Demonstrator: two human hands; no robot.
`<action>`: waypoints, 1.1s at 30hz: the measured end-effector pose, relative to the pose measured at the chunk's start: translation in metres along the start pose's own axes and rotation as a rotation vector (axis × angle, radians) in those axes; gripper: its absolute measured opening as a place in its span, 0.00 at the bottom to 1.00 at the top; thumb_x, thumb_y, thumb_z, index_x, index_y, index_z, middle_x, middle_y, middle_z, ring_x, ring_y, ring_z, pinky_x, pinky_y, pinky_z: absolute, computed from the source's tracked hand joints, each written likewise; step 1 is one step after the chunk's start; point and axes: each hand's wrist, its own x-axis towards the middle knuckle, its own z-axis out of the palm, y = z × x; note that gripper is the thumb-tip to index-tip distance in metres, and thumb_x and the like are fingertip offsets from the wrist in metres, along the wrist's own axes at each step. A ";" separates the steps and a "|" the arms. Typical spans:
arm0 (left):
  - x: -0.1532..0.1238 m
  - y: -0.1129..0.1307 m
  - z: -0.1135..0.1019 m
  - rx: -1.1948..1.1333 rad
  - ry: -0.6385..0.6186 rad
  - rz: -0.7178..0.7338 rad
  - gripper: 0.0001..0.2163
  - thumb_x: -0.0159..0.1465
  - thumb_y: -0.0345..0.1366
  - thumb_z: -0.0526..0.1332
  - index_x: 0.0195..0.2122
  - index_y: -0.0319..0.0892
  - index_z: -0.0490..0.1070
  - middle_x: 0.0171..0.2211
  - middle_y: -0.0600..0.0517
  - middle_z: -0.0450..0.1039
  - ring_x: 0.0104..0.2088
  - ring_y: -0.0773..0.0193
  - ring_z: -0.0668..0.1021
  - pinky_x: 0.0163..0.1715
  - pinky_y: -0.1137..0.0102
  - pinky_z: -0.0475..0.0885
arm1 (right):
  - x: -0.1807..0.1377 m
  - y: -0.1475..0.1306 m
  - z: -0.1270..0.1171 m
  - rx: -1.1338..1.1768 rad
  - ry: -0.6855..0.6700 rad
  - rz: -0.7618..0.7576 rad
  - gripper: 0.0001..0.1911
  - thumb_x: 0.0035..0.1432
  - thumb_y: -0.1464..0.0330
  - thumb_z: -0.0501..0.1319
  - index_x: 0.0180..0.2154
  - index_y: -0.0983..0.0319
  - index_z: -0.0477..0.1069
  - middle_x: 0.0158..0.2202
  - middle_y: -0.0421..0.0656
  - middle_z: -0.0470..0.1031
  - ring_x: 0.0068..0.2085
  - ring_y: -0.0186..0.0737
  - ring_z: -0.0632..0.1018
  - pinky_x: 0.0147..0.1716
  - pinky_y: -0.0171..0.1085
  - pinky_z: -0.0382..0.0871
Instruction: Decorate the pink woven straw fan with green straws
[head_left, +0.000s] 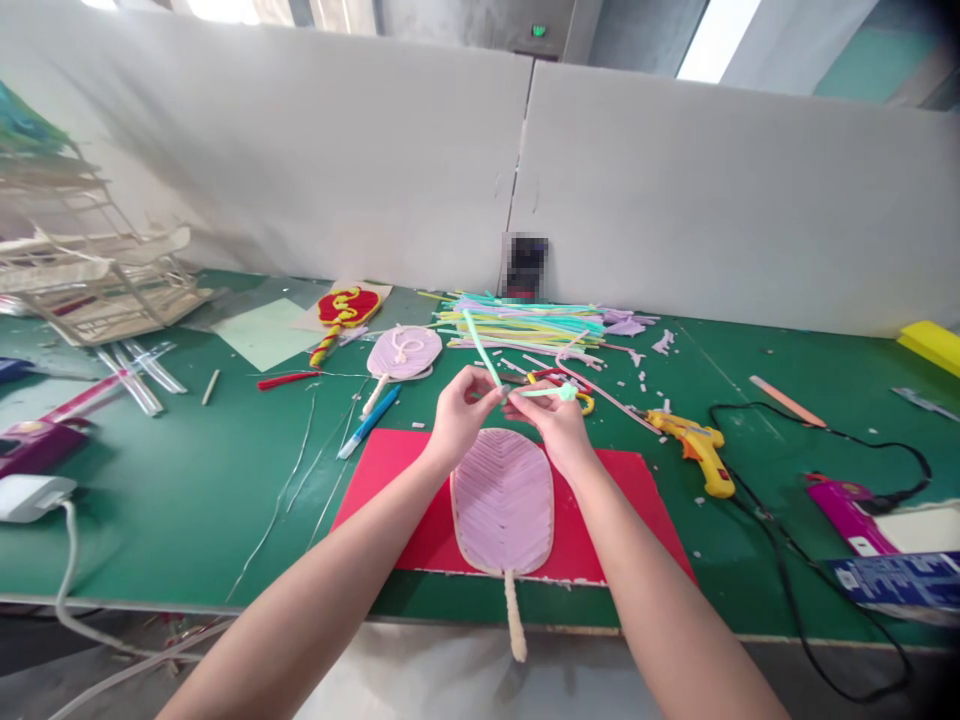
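Observation:
Both hands pinch a mint-green pipe cleaner [481,345] above the far edge of a red board. My left hand [461,415] grips it near the middle, and one straight length rises up and to the left. At my right hand [556,428] the other part runs rightward and ends in a small bunched shape. The fingertips of the two hands almost meet. Below them lies a lilac leaf-shaped fan [502,500] with a pale rim, on the red board [637,500]. Its cream handle [514,620] sticks out past the table's front edge.
Behind my hands lies a pile of coloured pipe cleaners [525,325]. A yellow glue gun [701,450] with a black cable is on the right. Scissors [585,403], a blue pen [371,420], a smaller lilac fan [405,352] and a red-yellow fan [349,306] lie around.

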 end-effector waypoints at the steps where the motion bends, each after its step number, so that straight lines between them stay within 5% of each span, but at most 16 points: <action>1: 0.000 0.001 0.000 0.006 -0.011 -0.003 0.10 0.56 0.42 0.61 0.31 0.40 0.67 0.27 0.54 0.68 0.27 0.70 0.71 0.27 0.75 0.66 | 0.000 0.000 0.000 -0.003 0.002 -0.001 0.11 0.42 0.63 0.68 0.28 0.62 0.73 0.27 0.41 0.77 0.30 0.40 0.79 0.33 0.40 0.75; 6: -0.002 0.003 0.001 0.051 -0.054 -0.029 0.15 0.62 0.45 0.50 0.29 0.40 0.67 0.26 0.54 0.67 0.25 0.71 0.70 0.25 0.75 0.65 | 0.004 0.002 -0.004 -0.042 0.118 -0.070 0.12 0.42 0.62 0.68 0.28 0.62 0.72 0.29 0.42 0.78 0.33 0.43 0.79 0.28 0.38 0.74; 10: -0.005 0.004 0.003 0.109 -0.153 -0.071 0.15 0.61 0.46 0.52 0.29 0.40 0.67 0.25 0.54 0.68 0.25 0.70 0.70 0.25 0.75 0.65 | 0.007 0.004 -0.008 -0.078 0.190 -0.111 0.14 0.41 0.60 0.68 0.29 0.61 0.72 0.29 0.43 0.78 0.32 0.43 0.79 0.27 0.39 0.73; 33: -0.006 0.009 0.004 0.023 -0.284 -0.051 0.14 0.62 0.44 0.51 0.28 0.39 0.66 0.25 0.53 0.68 0.27 0.70 0.70 0.28 0.74 0.66 | 0.008 0.006 -0.010 -0.122 0.110 -0.055 0.16 0.41 0.56 0.66 0.28 0.62 0.73 0.30 0.42 0.76 0.28 0.36 0.74 0.24 0.34 0.68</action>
